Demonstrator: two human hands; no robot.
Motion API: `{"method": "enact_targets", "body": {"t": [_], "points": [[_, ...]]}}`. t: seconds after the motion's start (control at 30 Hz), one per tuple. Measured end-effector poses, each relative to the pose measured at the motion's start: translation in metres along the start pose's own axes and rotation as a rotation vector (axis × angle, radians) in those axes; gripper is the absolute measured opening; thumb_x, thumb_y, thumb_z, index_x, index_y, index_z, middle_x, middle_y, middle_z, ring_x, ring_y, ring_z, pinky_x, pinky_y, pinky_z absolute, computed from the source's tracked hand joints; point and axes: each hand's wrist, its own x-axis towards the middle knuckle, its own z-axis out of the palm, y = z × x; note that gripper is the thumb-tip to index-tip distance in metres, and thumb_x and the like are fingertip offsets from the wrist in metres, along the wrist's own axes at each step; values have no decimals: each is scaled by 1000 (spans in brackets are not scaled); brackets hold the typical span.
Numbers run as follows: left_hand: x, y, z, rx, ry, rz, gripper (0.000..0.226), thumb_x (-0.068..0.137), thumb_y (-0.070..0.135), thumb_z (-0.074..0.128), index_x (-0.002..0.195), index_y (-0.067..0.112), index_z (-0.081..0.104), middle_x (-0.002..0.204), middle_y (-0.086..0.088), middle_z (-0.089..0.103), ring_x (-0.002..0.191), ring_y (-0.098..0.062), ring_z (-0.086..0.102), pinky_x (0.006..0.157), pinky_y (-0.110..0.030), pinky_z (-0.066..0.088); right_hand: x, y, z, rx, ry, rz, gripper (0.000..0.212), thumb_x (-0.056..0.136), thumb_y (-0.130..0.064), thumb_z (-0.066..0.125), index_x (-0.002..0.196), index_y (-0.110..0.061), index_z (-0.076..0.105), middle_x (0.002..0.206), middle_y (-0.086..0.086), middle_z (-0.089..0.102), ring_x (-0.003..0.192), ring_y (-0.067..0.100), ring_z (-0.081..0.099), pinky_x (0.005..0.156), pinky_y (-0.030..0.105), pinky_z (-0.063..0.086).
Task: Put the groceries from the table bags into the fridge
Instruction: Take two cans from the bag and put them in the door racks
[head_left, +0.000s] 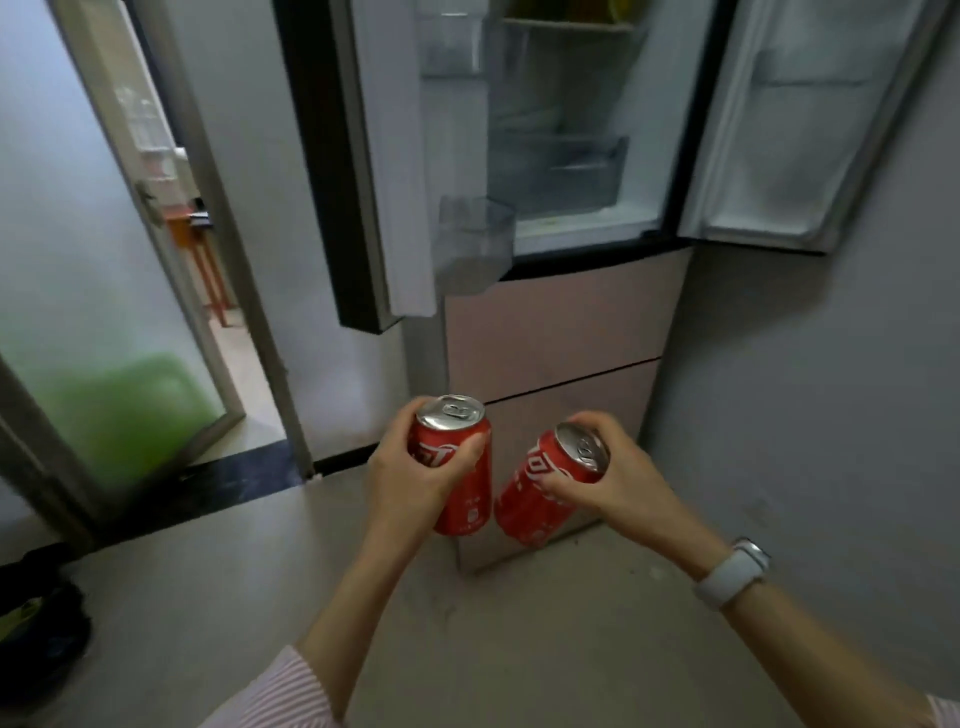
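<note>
Two cola cans are carried toward the open fridge (561, 156) at 12 o'clock.
The left can (460, 467) is gripped by the left hand (410, 467) and the right can (545, 483) by the right hand (613, 478); the tilted right can could slip.

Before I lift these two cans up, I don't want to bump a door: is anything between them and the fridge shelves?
Nothing visible blocks the way. Both upper fridge doors stand open, and the fridge compartment lies open above the left can in the left hand and the right can in the right hand.
</note>
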Motion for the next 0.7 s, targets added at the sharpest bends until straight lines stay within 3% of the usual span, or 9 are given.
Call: {"method": "enact_targets", "body": {"t": [0.1, 0.17, 0.27, 0.37, 0.5, 0.7], "points": [[52, 18, 54, -37, -92, 96, 46, 70, 24, 76, 106, 34, 49, 97, 23, 56, 85, 11, 57, 69, -9, 47, 36, 17, -44, 149, 177, 31, 63, 63, -30, 83, 110, -35, 41, 105, -16, 54, 94, 4, 58, 79, 21, 49], [90, 31, 86, -68, -106, 158, 46, 68, 27, 79, 105, 34, 52, 98, 16, 60, 89, 2, 60, 75, -17, 50, 67, 23, -72, 207, 270, 12, 60, 59, -32, 84, 104, -38, 45, 105, -12, 58, 95, 8, 61, 81, 26, 51], [148, 56, 122, -132, -96, 269, 44, 64, 36, 78, 99, 40, 53, 97, 18, 62, 88, 3, 62, 77, -17, 51, 122, 21, -110, 212, 317, -65, 51, 67, -21, 80, 107, -31, 49, 101, -12, 60, 88, 3, 63, 74, 18, 53], [203, 79, 142, -172, -76, 352, 45, 66, 30, 78, 103, 37, 52, 98, 21, 60, 88, 9, 59, 77, -17, 52, 178, 8, -141, 212, 319, -164, 50, 69, -17, 77, 109, -28, 49, 98, -13, 59, 85, 0, 62, 67, 10, 51], [260, 103, 146, -193, 17, 452, 53, 55, 52, 68, 104, 44, 48, 102, 23, 59, 95, 5, 59, 78, -16, 52, 245, -14, -161, 260, 258, -315, 49, 62, -31, 73, 103, -36, 46, 103, -12, 56, 92, 6, 60, 70, 12, 52], [299, 104, 129, -15, 195, 540, 58, 56, 53, 67, 108, 43, 44, 108, 18, 56, 98, 3, 58, 80, -13, 49, 332, -35, -158, 387, 173, -493, 51, 59, -36, 70, 103, -38, 45, 106, -14, 54, 95, 3, 59, 74, 13, 51]]}}
